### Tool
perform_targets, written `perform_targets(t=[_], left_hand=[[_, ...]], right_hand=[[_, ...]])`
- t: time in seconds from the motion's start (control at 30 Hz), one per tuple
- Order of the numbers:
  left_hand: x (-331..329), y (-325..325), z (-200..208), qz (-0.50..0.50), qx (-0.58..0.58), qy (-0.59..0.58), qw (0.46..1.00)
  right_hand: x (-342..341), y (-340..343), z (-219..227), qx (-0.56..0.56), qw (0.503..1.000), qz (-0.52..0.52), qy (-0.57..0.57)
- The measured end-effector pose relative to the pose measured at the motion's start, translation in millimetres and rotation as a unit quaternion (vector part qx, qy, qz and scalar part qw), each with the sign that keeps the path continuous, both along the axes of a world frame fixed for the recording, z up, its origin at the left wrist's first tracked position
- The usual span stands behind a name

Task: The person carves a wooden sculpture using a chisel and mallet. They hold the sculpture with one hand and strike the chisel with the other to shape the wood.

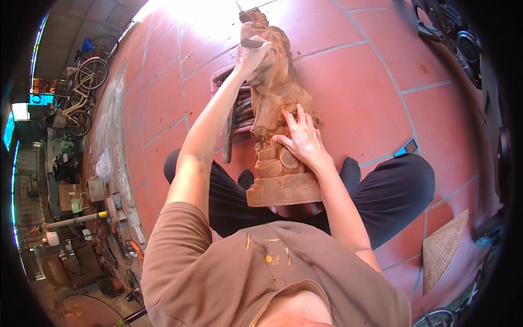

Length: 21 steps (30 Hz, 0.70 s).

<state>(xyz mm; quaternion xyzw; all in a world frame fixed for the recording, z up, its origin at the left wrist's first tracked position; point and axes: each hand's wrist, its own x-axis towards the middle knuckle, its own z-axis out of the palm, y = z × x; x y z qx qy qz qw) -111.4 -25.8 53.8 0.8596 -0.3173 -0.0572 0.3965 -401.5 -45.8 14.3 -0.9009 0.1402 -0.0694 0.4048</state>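
Observation:
A carved reddish-brown wooden statue lies lengthwise between my legs, its flat base towards me and its narrow top far off. My left hand is closed at the statue's upper part, with a small dark piece showing at its fingers; its kind cannot be made out. My right hand lies on the lower carving with fingers spread, steadying against the wood and gripping nothing. Left of the statue stands a pink tray of several wooden-handled tools, partly hidden by my left forearm.
A wooden stick leans by the tray. On the red tiled floor lie a blue-edged phone-like object and a conical straw hat. Bicycles and clutter line the left side; a motorbike stands far right.

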Motion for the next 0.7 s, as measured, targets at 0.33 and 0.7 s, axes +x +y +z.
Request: perform_targets(t=[0.33, 0.7], left_hand=[[-7, 1, 38, -0.045, 0.027, 0.052, 0.997], [-15, 8, 32, -0.042, 0.027, 0.138, 0.989]], right_hand=[[-5, -8, 8, -0.011, 1.0, 0.003, 0.023], [-5, -11, -6, -0.001, 1.0, -0.008, 0.003]])
